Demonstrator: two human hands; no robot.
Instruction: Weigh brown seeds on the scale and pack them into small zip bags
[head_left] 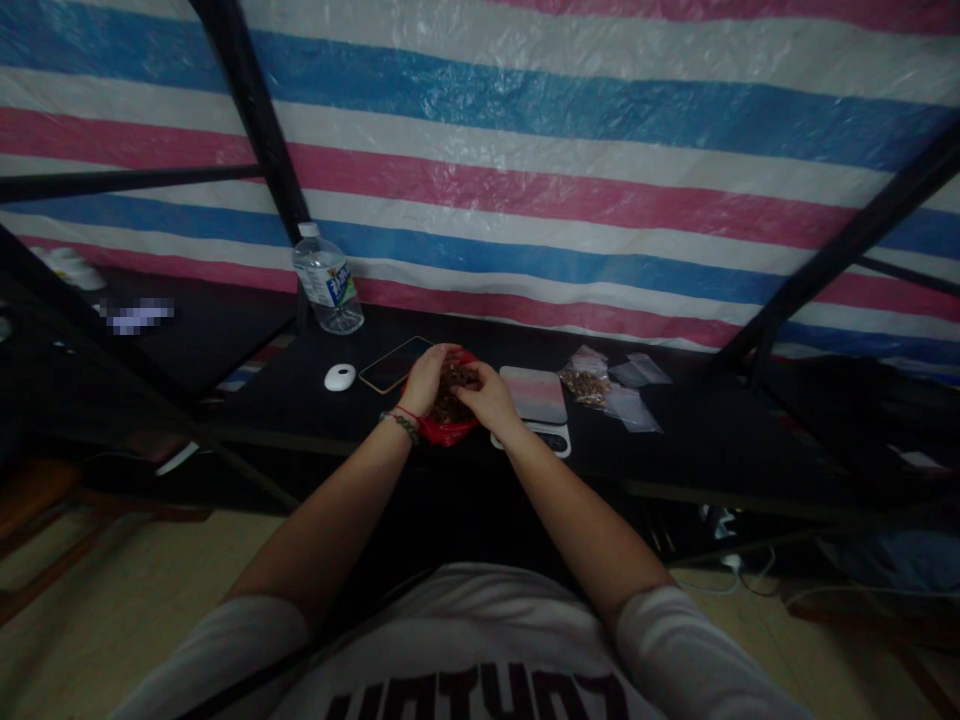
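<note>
A red plastic bag (446, 434) full of small brown dried pieces (448, 402) sits on the black table, between my two hands. My left hand (429, 378) curves round the bag's left side, its fingers closed on the rim. My right hand (486, 396) comes in from the other side, with its fingers bent into the brown pieces; what lies under the fingertips is partly hidden. Just right of it stands a white scale (534, 396) with a flat metal plate. Beyond the scale lies a clear bag of similar brown pieces (586, 386).
Small clear zip bags (634, 408) lie right of the scale. Left of the red bag are a phone-shaped flat object (391, 366) and a white rounded case (340, 377). A clear bottle (330, 285) stands behind. Dark frame bars (255, 110) slant up before a striped plastic sheet (525, 190).
</note>
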